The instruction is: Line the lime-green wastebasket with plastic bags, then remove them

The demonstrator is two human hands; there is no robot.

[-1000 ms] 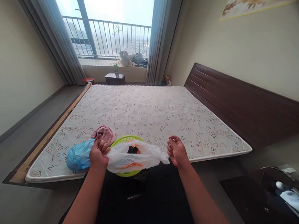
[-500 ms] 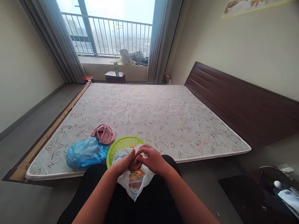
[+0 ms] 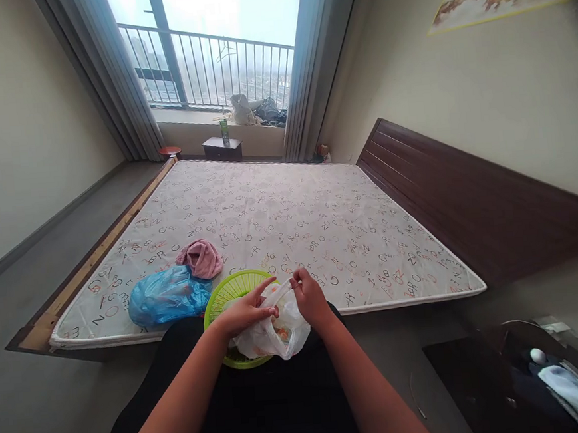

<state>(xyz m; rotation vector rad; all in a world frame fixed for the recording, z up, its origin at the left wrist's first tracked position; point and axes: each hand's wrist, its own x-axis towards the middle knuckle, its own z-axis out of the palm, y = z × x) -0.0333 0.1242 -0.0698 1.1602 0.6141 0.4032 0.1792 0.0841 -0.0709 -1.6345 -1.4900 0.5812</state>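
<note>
A white plastic bag (image 3: 288,320) with orange and pale contents is lifted over my lap. My right hand (image 3: 311,300) pinches the bag's handle and draws it taut. With thumb and index finger spread apart, my left hand (image 3: 246,312) rests against the bag's left side; the stretched handle passes close to these fingers. Under the bag and both wrists, a lime-green plastic basket (image 3: 216,299) sits on my lap, partly covered. What the bag holds cannot be clearly made out.
Left of the basket, a blue plastic bag (image 3: 168,296) and a pink cloth (image 3: 201,259) lie on the letter-printed mattress (image 3: 278,210). A dark headboard (image 3: 446,184) stands to the right. Lower right is a dark low table (image 3: 462,376) with items on it.
My hands have moved apart, and the white bag has shifted up and right, its handle now pulled tight. More of the green basket shows.
</note>
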